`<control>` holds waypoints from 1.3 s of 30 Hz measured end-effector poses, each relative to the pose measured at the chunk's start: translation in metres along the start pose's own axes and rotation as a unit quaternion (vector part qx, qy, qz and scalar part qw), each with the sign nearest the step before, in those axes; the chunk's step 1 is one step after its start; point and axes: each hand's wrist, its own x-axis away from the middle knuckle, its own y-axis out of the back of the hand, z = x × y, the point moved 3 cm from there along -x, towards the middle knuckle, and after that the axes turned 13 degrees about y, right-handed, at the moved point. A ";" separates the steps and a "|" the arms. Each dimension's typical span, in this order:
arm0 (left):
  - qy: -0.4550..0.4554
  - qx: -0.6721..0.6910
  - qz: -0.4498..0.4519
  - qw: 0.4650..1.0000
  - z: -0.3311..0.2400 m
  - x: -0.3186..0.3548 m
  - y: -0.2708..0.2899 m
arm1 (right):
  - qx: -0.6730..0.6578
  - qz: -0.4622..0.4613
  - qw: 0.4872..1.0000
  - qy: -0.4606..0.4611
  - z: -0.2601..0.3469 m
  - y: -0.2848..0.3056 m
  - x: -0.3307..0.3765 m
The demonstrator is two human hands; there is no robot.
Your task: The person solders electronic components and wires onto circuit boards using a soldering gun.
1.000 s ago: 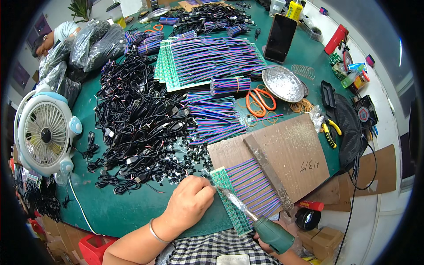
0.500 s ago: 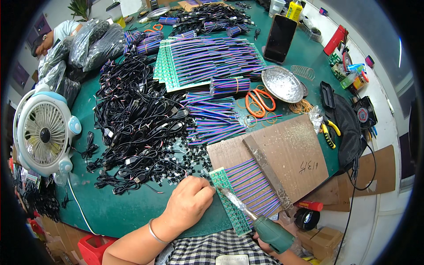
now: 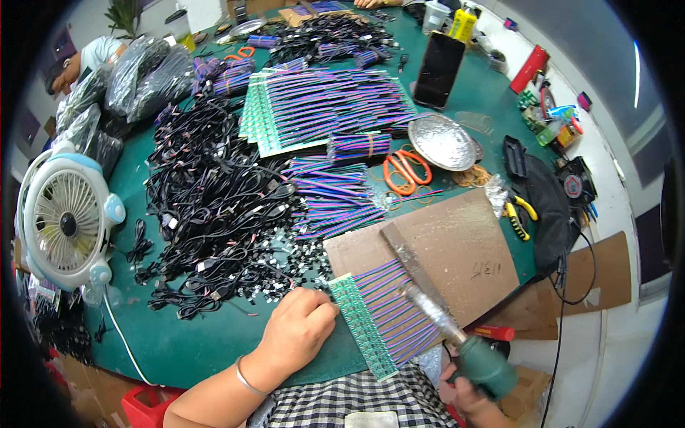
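My left hand (image 3: 300,327) rests closed on the table's near edge, wrist ringed by a bangle. Whatever its fingers may pinch is hidden. Right beside it lies a green circuit board strip (image 3: 360,324) with rows of pads, set at a slant. Blue, pink and black wires (image 3: 399,307) run from its right side under a dark metal bar (image 3: 417,267). In my right hand (image 3: 467,396), partly blurred, is a soldering gun (image 3: 481,364) with a green body and foil-wrapped barrel. Its tip hovers over the wires near the bar, away from the pads.
Under the bar lies a brown board (image 3: 471,235). Black cables (image 3: 214,192) heap up at left, near a fan (image 3: 68,221). Farther back are stacked wired strips (image 3: 321,107), orange scissors (image 3: 407,171), a metal dish (image 3: 442,143) and a phone (image 3: 437,70). Another person's hand (image 3: 378,3) shows at the far edge.
The soldering gun has moved right, from the board's pads beside my left hand to above the wires near the bar. My left hand stays closed by the board. The whole view has shifted slightly.
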 end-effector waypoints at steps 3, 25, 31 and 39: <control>0.014 -0.012 0.014 1.000 -0.001 0.004 0.002 | 0.031 -0.041 0.997 0.058 0.037 0.016 -0.047; 0.030 -0.026 0.025 0.999 -0.005 0.011 0.010 | -0.024 -0.147 0.957 0.250 0.051 0.037 -0.117; 0.108 -0.152 -0.033 0.982 0.026 0.037 0.068 | -0.067 -0.052 0.974 0.212 0.021 0.006 -0.034; 0.079 -0.164 -0.018 0.983 0.024 0.027 0.064 | -0.084 0.040 0.994 0.058 -0.035 0.006 0.014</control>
